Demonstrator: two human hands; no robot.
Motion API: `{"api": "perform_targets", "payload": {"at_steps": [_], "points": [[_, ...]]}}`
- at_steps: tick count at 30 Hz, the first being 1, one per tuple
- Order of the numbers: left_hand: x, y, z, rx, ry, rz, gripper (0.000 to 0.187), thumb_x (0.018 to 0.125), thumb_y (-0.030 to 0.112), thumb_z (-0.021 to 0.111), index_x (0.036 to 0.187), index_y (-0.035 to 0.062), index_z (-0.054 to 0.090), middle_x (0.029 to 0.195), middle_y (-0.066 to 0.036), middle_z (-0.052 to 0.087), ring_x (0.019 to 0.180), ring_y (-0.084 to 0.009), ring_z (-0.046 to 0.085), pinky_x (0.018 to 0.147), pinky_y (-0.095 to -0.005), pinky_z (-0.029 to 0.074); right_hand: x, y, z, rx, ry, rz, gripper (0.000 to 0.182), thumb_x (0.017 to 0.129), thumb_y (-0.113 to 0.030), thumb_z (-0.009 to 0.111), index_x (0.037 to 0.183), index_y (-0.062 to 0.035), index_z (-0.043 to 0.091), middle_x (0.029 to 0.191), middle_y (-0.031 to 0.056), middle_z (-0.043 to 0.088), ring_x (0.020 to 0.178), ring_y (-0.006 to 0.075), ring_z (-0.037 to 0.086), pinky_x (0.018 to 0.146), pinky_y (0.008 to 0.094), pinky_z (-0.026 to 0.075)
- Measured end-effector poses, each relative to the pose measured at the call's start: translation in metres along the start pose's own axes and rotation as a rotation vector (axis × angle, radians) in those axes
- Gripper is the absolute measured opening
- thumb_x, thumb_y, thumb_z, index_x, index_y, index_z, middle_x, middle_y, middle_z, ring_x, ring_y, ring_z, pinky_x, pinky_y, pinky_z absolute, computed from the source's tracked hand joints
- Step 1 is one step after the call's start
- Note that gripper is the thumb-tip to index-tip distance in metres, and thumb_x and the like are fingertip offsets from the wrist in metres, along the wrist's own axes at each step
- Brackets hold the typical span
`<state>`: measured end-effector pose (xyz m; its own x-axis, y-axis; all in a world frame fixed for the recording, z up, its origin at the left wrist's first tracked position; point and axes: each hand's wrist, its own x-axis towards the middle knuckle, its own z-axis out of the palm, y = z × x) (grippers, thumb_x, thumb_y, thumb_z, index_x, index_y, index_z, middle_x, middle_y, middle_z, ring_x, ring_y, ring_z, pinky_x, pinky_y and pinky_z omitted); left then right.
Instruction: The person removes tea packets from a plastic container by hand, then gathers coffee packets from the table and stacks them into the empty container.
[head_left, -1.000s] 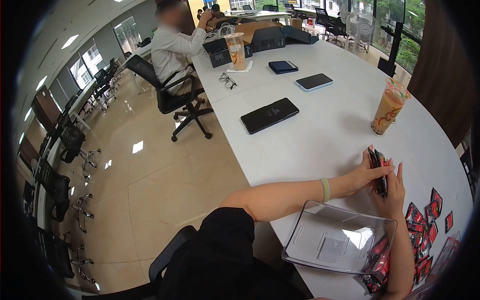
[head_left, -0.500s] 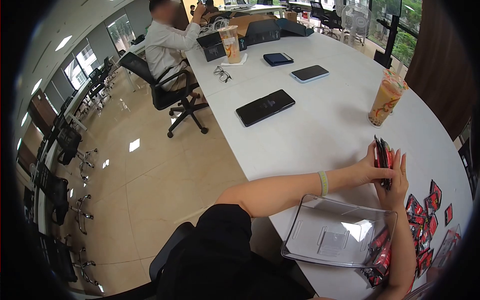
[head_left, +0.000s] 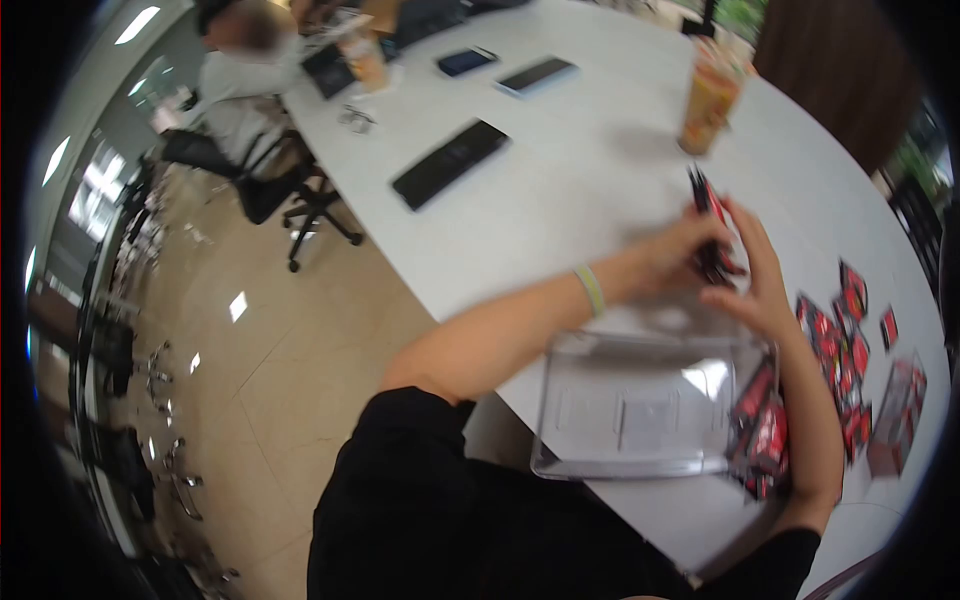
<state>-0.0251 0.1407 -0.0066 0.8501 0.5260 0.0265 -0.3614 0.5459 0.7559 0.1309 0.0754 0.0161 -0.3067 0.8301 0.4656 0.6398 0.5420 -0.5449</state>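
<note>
Head view: left hand (head_left: 690,245) pinches stack of red-and-black packets (head_left: 711,210) on edge, just above worktop (head_left: 560,190), apparently keeping them aligned. Right hand (head_left: 758,272) curves beside stack, fingers open, thumb spread; contact too blurred to tell. Clear plastic tray (head_left: 585,410) sits at worktop edge, seemingly for easy reach; more packets (head_left: 768,440) show at its right end, inside or beneath unclear. Loose packets (head_left: 853,355) lie scattered right of tray.

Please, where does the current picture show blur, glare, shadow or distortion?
Head view: left hand and right hand look blurred, like the packets between them; glare spots the clear bin; soft shadow left of the nearer cup; right table edge bows outward.
</note>
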Motion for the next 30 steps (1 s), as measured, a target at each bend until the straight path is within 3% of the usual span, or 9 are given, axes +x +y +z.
{"api": "perform_targets", "payload": {"at_steps": [3,7,8,13,19,23,25,27,30], "points": [[-0.011,0.021,0.006,0.023,-0.041,-0.07,0.056,0.075,0.02,0.058,0.123,0.004,0.033,0.106,-0.016,0.053,0.092,-0.0247,0.06,0.077,-0.0435,0.053,0.003,0.003,-0.006,0.636,0.074,0.278,0.118,0.058,-0.043,0.078,0.143,-0.0149,0.0,0.141,0.017,0.021,0.131,0.0334,0.024,0.103,0.0493,0.022],[-0.018,0.031,0.013,0.167,-0.156,-0.135,0.06,0.075,0.02,0.059,0.125,0.0021,0.031,0.107,-0.018,0.055,0.09,-0.0235,0.06,0.073,-0.0409,0.054,0.016,0.005,-0.035,0.618,-0.144,0.254,0.108,0.067,-0.019,0.074,0.142,-0.012,-0.003,0.137,0.015,0.031,0.129,0.0277,0.029,0.104,0.0479,0.022],[-0.02,0.031,0.017,0.276,-0.183,-0.105,0.062,0.075,0.021,0.059,0.126,0.0017,0.031,0.108,-0.02,0.055,0.089,-0.0229,0.06,0.073,-0.0386,0.054,0.022,-0.001,-0.041,0.546,-0.163,0.227,0.089,0.068,-0.008,0.071,0.14,-0.0064,0.018,0.127,0.0111,0.043,0.12,0.0213,0.04,0.103,0.0438,0.025],[-0.007,0.038,-0.001,0.263,-0.336,-0.084,0.084,0.072,0.017,0.069,0.126,-0.0012,0.007,0.102,-0.024,0.057,0.081,-0.0259,0.063,0.067,-0.0331,0.054,0.057,-0.036,-0.066,0.268,-0.427,0.317,0.044,0.063,0.0,0.07,0.102,-0.0038,0.05,0.096,0.0017,0.056,0.092,0.0108,0.054,0.085,0.0258,0.042],[-0.016,0.046,0.001,0.285,-0.363,0.018,0.079,0.073,0.035,0.071,0.122,-0.0024,0.022,0.103,-0.024,0.056,0.084,-0.0315,0.063,0.067,-0.0343,0.056,0.064,-0.06,-0.065,0.295,-0.46,0.477,0.049,0.062,0.004,0.075,0.101,-0.0015,0.048,0.086,0.0035,0.061,0.076,0.0076,0.057,0.069,0.0212,0.047],[-0.004,0.046,-0.003,0.228,-0.507,-0.004,0.081,0.082,0.065,0.039,0.127,-0.0009,0.029,0.106,-0.022,0.054,0.09,-0.0316,0.061,0.072,-0.0338,0.054,0.044,-0.057,-0.08,0.177,-0.188,0.369,0.044,0.061,-0.004,0.071,0.1,-0.0017,0.051,0.086,0.0009,0.056,0.08,0.0072,0.053,0.072,0.0214,0.044],[0.004,0.043,-0.007,-0.029,-0.471,-0.085,0.109,0.071,0.08,0.031,0.137,0.0111,-0.022,0.132,-0.02,0.038,0.097,-0.0345,0.058,0.079,-0.0428,0.05,0.032,-0.06,-0.099,0.018,-0.072,0.287,0.052,0.064,-0.015,0.068,0.109,0.0001,0.048,0.096,0.0046,0.058,0.091,0.0104,0.055,0.079,0.0247,0.046],[0.003,0.042,-0.009,-0.004,-0.416,-0.052,0.109,0.072,0.078,0.034,0.136,0.0101,-0.022,0.123,-0.027,0.042,0.093,-0.0328,0.059,0.077,-0.0384,0.051,0.014,-0.082,-0.104,0.086,0.087,0.272,0.049,0.064,-0.017,0.069,0.105,-0.0005,0.049,0.098,0.0067,0.059,0.088,0.0141,0.058,0.074,0.0267,0.047],[0.007,0.039,-0.013,0.053,-0.056,0.061,0.109,0.072,0.079,0.034,0.138,0.0081,-0.016,0.113,-0.023,0.049,0.087,-0.0271,0.058,0.074,-0.0374,0.05,0.006,-0.14,-0.071,0.06,-0.266,0.072,0.043,0.059,-0.014,0.07,0.096,-0.0021,0.053,0.091,0.0076,0.062,0.072,0.0186,0.062,0.065,0.0308,0.049]]}}
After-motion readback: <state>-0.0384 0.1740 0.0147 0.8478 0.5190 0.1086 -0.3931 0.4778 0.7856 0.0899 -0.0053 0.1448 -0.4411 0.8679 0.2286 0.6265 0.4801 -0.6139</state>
